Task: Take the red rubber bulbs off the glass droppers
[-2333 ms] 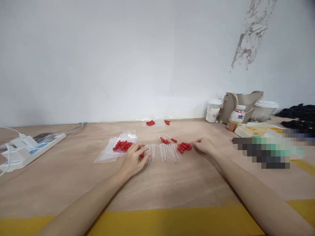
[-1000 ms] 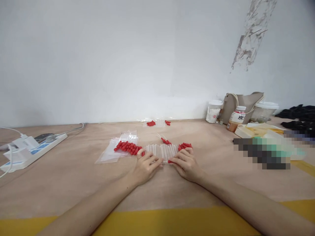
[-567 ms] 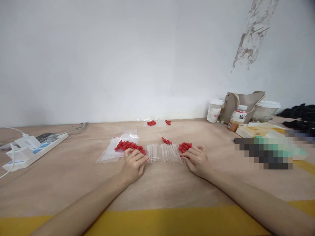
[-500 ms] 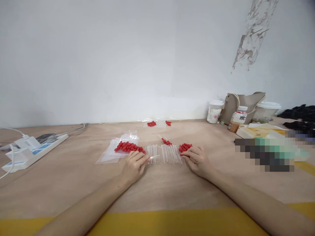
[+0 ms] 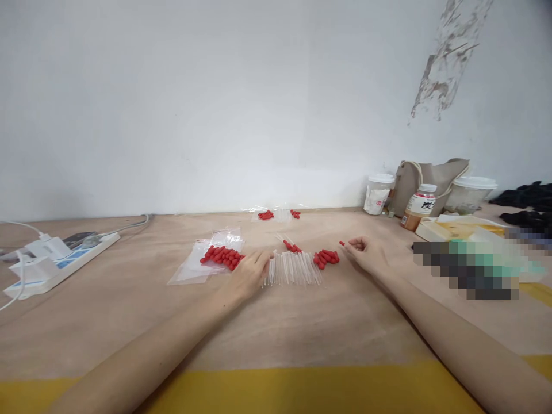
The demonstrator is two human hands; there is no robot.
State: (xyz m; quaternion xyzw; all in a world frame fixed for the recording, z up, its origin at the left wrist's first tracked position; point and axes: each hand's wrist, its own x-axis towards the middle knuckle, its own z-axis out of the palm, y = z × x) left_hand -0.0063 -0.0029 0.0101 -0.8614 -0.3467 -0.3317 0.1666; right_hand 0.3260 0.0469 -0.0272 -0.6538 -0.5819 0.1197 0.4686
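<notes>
My left hand (image 5: 251,271) is closed over the left end of a row of thin clear tubes (image 5: 297,268). A pale tip shows at its fingertips, seemingly the clear tube it held; most is hidden. My right hand (image 5: 365,254) is raised to the right of the row, thumb and fingers pinching a small red piece (image 5: 342,243). A pile of red, rounded, elongated pieces (image 5: 219,257) lies on clear plastic bags (image 5: 186,272), partly behind my left hand. Another red cluster (image 5: 326,258) sits at the row's right end. A few red-ended tubes (image 5: 292,246) lie behind the row.
Against the wall lie more red pieces (image 5: 266,214) in clear plastic. A power strip (image 5: 86,251) with plugs and cables is at the left. On the right stand a lidded cup (image 5: 379,195), a drink bottle (image 5: 419,207), a grey bag (image 5: 401,187) and an open box (image 5: 426,229).
My right hand has lifted away from the red cluster, moving right and back with a red piece. My left hand has turned and moved slightly forward; its tube no longer points out to the right.
</notes>
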